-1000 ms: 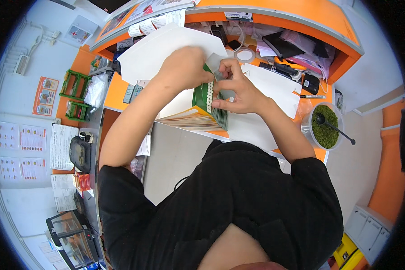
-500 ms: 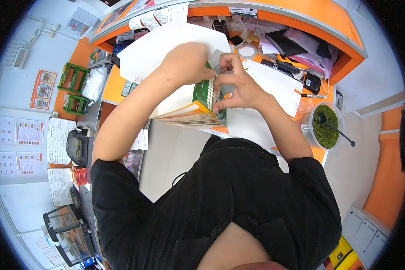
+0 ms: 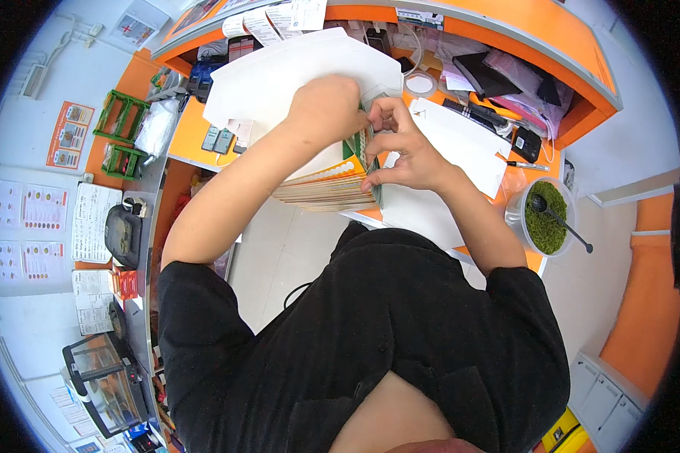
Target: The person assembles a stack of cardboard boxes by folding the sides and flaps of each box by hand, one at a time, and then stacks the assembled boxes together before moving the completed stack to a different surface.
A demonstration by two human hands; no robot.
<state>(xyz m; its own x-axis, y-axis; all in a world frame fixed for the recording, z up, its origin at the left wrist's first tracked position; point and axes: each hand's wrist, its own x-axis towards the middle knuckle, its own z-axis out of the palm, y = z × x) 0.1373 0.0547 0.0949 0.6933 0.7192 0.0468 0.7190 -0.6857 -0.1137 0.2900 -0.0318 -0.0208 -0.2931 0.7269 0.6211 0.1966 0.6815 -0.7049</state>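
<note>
Head | left hand (image 3: 326,107) arched | right fingers (image 3: 391,143) curled at stack (image 3: 326,189)

Black spoon (image 3: 539,203) in tub (image 3: 514,217) of green flakes (image 3: 544,235); marker (image 3: 527,165) near.

Both arms (image 3: 242,189) are bent; the left hand (image 3: 325,109) is just beside the right fingers (image 3: 391,142), and the right hand (image 3: 415,162) curls, thumb (image 3: 384,177) apart from its pointing finger
</note>
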